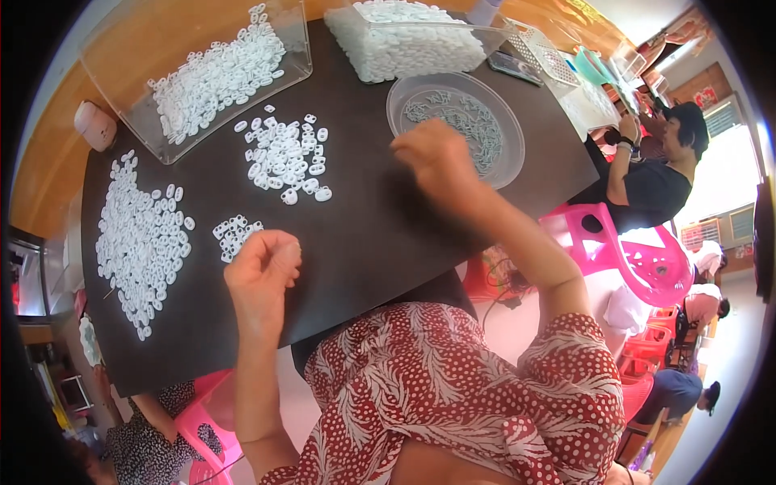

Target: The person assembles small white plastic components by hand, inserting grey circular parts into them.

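My left hand is closed near the front of the dark table, thumb pressed to curled fingers; whatever it may hold is hidden. Beside it lies a small cluster of white oval plastic pieces with two holes each. Over the near left rim of a clear round tub, my right hand has its fingers drawn together, slightly blurred, and anything in them is too small to make out. Thin grey metal pieces, resembling screws, cover the tub's bottom. Farther back is a loose pile of the white pieces.
A wide heap of white pieces spreads at left. Behind stand a tilted clear bin and a full clear box. A phone and white basket lie at back right. A co-worker sits beyond the right edge.
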### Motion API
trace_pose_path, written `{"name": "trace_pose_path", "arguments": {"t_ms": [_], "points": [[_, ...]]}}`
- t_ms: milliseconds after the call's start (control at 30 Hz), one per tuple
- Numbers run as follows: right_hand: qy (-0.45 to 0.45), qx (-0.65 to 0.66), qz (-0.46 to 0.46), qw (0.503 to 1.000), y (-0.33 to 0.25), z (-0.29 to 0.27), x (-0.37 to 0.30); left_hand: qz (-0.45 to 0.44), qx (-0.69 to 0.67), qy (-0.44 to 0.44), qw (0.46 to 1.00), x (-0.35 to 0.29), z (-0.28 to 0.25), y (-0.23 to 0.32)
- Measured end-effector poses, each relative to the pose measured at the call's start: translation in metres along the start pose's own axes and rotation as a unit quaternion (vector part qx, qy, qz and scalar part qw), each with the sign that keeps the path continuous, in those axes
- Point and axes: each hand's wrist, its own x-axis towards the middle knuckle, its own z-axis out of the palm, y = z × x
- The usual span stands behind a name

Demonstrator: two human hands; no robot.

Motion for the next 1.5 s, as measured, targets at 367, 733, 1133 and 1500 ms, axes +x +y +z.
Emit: {"name": "trace_pose_path", "arguments": {"t_ms": [367,733,1133,1500], "points": [[-0.053,-0.064,0.055,0.995,0.060,-0.003,0.003,-0.045,-0.116,-0.066,0.990,-0.026,0.040,-0.031],[-0.159,-0.088,0.009,0.983,0.067,0.008,0.025,-0.009,-0.143,-0.048,0.988,-0.030,0.043,-0.040],[-0.143,-0.026,-0.025,0.989,0.072,0.014,0.022,0.002,-0.136,-0.059,0.989,-0.031,0.040,-0.041],[-0.173,0.093,0.178,0.964,0.064,-0.009,0.021,0.007,-0.144,-0.047,0.988,-0.031,0.040,-0.042]]}}
